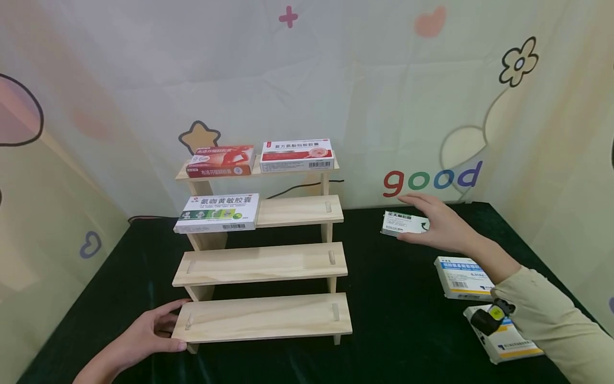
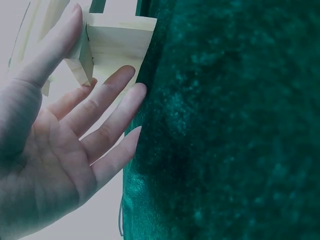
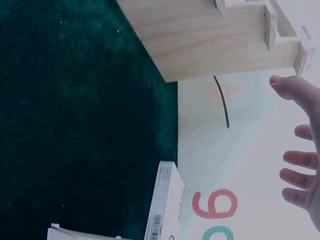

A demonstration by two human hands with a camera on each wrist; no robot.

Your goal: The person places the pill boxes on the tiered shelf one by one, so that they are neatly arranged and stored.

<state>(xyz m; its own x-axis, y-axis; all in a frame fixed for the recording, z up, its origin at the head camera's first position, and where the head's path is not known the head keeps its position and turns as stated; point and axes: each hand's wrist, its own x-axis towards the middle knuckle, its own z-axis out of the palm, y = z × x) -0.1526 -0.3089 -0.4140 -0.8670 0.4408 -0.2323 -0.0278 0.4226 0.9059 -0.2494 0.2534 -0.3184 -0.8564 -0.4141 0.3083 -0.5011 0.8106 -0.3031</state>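
Observation:
A four-step wooden stand [image 1: 266,320] stands on the dark green cloth. My left hand [image 1: 144,336] holds the left end of its lowest step, thumb at the front corner and index finger at the back edge; the other fingers extend below in the left wrist view. My right hand [image 1: 443,224] is at the right, fingers spread and thumb apart, holding nothing. It is over a small white medicine box with dark green print [image 1: 400,223], partly covering it in the head view. In the right wrist view, the hand [image 3: 305,155] appears apart from the white box [image 3: 162,205].
A red medicine box [image 1: 220,161] and a red-and-white one [image 1: 297,156] sit on the top step. A green-and-white box [image 1: 218,213] lies on the second step's left. Two blue-and-white boxes [image 1: 462,277] lie near the right forearm. A printed curtain [image 1: 307,80] hangs behind.

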